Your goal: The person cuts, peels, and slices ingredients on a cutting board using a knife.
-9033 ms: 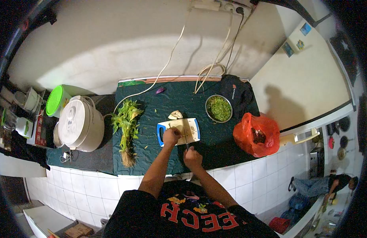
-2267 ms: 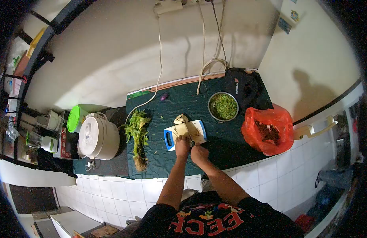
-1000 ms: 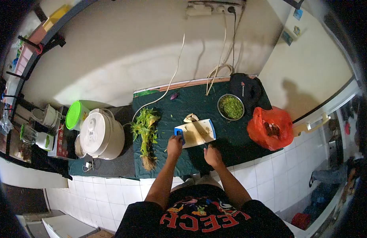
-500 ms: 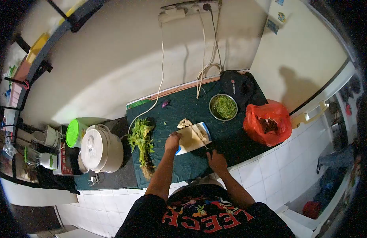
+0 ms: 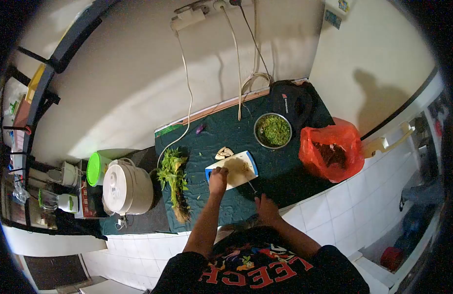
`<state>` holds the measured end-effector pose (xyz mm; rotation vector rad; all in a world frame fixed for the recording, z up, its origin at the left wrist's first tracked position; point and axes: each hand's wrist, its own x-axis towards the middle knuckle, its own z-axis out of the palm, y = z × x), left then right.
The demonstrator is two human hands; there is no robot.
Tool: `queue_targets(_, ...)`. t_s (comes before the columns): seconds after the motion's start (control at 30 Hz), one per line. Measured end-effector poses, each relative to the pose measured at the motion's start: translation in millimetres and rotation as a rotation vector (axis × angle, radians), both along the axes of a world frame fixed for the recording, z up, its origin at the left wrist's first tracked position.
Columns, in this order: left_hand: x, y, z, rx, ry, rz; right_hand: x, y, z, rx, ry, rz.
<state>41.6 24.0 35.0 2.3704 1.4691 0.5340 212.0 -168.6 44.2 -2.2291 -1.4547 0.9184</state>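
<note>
A white cutting board with blue ends (image 5: 235, 181) lies on the dark green cloth in front of me. My right hand (image 5: 267, 208) grips a knife (image 5: 252, 186) by its dark handle, the blade pointing at the board's near edge. Over the board's left part is my left hand (image 5: 218, 179), fingers drawn together; whatever is in them is too small to make out. Small chopped bits (image 5: 245, 166) rest on the board's right half. Just beyond the board sit some pale cut pieces (image 5: 223, 153).
A metal bowl of chopped greens (image 5: 274, 131) stands at the back right, beside a black bag (image 5: 291, 100) and an open red plastic bag (image 5: 351, 161). Leafy stalks (image 5: 175, 181) lie left of the board. Farther left is a white rice cooker (image 5: 123, 186). Cords hang down the wall.
My left hand has moved from the board's left end to over its surface. The knife blade has drawn back from across the board toward its near edge. The camera view has shifted slightly.
</note>
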Motion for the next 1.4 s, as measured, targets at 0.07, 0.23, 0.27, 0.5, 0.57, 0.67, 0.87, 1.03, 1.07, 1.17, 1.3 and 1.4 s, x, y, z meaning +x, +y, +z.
queue_targets(0.07,12,-10,-5,-0.015,0.004,-0.016,7,3,4,0.263,-0.118,0.106)
queue_targets(0.23,30,-32,-9,0.005,-0.051,-0.043,14,33,8,0.067,-0.025,0.037)
queue_targets(0.27,29,-33,-13,0.027,-0.059,-0.047,12,36,17,0.056,-0.038,0.042)
queue_targets(0.5,20,-37,-17,-0.052,-0.166,-0.033,-1,40,2,0.343,-0.25,0.146)
queue_targets(0.57,19,-35,-18,-0.058,-0.14,-0.063,2,42,6,0.276,-0.211,0.164)
queue_targets(0.67,17,-28,-25,-0.057,-0.145,-0.107,3,47,15,0.181,-0.162,0.176)
queue_targets(0.87,17,-26,-30,-0.075,-0.14,-0.064,2,48,10,0.106,-0.117,0.149)
queue_targets(1.03,14,-28,-27,-0.105,-0.223,-0.031,3,80,22,0.108,-0.012,0.125)
queue_targets(1.07,14,-28,-27,-0.119,-0.206,-0.024,4,81,26,0.107,0.014,0.154)
queue_targets(1.17,19,-31,-26,-0.102,-0.231,-0.002,-9,71,14,0.072,-0.028,0.079)
queue_targets(1.3,21,-35,-25,-0.052,-0.317,0.035,-14,70,7,-0.037,-0.054,0.011)
queue_targets(1.4,19,-34,-27,-0.138,-0.31,0.062,-12,79,17,0.114,0.064,0.096)
